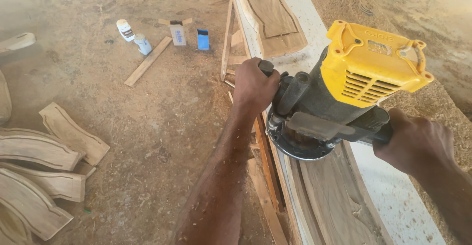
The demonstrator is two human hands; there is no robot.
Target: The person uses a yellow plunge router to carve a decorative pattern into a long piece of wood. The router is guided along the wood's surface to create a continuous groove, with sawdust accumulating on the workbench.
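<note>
A yellow-topped router (339,92) stands on a long curved wooden board (329,196) that runs from the lower centre of the frame up toward the top centre; its round metal base (300,149) rests flat on the board's left edge. The left hand (253,85) is closed around the left side handle and the right hand (418,144) is closed around the right one, so both grips are wrapped tight on the tool. Judging from this posture, the step in hand is edge routing along the board's curve, with the machine partway along its length; the next move appears to call for even pressure from both hands and a base kept level as it follows the bend. The board lies on a pale work surface (393,196) thick with sawdust, which occupies the right half of the frame. A second shaped panel (270,14) lies farther up the same surface, at top centre. The floor (162,127) at left is bare earth strewn with shavings. A stack of shaped wooden pieces (39,171) lies at lower left. At upper left stand two small bottles (133,36), an open cardboard box (178,32) and a blue packet (203,39), with a loose wooden strip (147,61) just beside them.
</note>
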